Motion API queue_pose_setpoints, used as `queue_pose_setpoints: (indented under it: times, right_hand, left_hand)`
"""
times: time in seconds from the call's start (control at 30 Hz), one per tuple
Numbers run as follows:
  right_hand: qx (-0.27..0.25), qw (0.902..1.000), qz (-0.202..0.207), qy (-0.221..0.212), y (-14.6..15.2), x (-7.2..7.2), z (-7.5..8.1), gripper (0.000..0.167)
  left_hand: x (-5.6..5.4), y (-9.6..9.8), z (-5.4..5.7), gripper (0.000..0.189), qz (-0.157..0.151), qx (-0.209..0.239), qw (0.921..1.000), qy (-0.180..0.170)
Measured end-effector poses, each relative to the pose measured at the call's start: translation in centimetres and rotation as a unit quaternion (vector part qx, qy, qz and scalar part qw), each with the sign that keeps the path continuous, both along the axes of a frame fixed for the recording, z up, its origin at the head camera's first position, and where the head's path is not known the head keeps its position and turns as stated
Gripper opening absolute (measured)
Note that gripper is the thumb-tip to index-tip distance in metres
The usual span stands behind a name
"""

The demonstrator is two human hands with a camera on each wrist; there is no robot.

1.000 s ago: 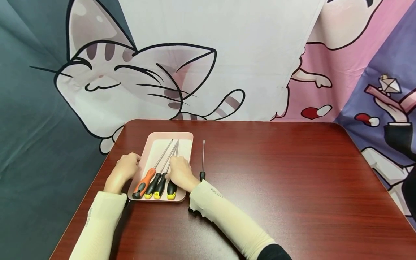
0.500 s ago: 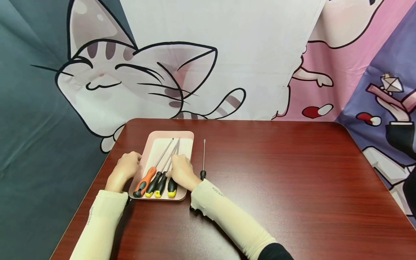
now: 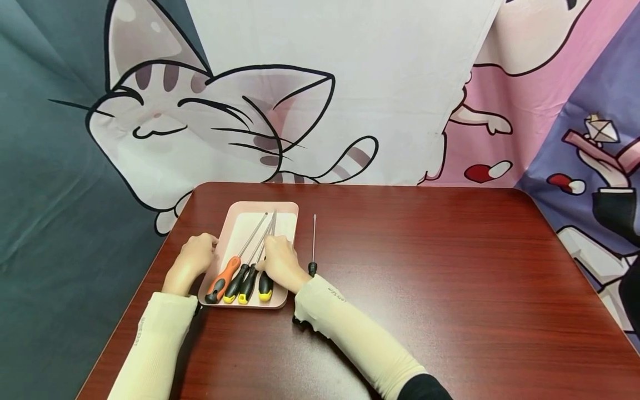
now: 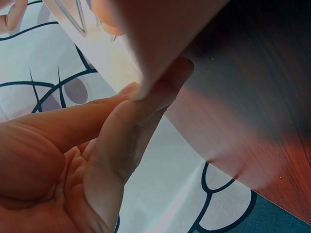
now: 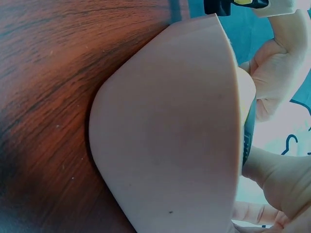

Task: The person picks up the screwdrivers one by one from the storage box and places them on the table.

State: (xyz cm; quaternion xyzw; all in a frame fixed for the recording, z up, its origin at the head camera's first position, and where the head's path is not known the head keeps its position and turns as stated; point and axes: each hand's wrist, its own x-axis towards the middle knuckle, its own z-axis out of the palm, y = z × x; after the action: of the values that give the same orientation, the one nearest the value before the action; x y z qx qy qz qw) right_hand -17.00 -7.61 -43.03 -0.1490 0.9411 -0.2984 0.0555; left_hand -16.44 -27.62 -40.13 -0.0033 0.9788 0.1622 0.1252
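Note:
A pink tray with a white floor (image 3: pixel 287 223) lies at the left of the table. In the left wrist view, my left hand (image 4: pixel 92 141) pinches the tray's side wall (image 4: pixel 160 34) between thumb and fingers. Over the tray's right half, my right hand (image 3: pixel 282 262) grips a black and yellow screwdriver (image 3: pixel 265 288); its handle end shows below the hand, and its middle is hidden. To its left lie an orange and grey screwdriver (image 3: pixel 222 279) and two more black and yellow screwdrivers (image 3: pixel 247 284), shafts pointing away and converging. From the right wrist, the tray's outer wall (image 5: pixel 165 121) hides the fingertips.
Just right of the tray, another screwdriver (image 3: pixel 313 244) with a black handle lies on the reddish-brown table (image 3: pixel 430 266), partly covered by the right wrist. Behind the table's far edge hangs a cloth backdrop (image 3: pixel 360 66) with a cartoon cat.
The screwdriver in my right hand has slid very slightly forward along the tray, the hand barely shifting with it. My left hand stays at the tray's left edge.

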Motion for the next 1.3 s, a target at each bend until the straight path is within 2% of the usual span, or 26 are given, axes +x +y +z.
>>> queue_pose_setpoints:
  times: [0.67,1.03,1.3]
  right_hand:
    - [-0.011,0.9999,0.002,0.007,0.6,-0.2,0.4,0.028]
    - [-0.013,0.9998,-0.001,0.017,0.9,-0.4,0.7,0.032]
    - [-0.019,0.9998,-0.003,0.007,1.3,-0.7,1.1,0.026]
  left_hand:
    - [-0.2,-0.1,-0.2,0.034,0.008,-0.004,0.9999,-0.013]
    - [-0.3,0.0,-0.1,0.033,0.004,-0.004,1.0000,-0.007]
    - [-0.2,0.0,-0.2,0.033,0.003,-0.004,1.0000,-0.005]
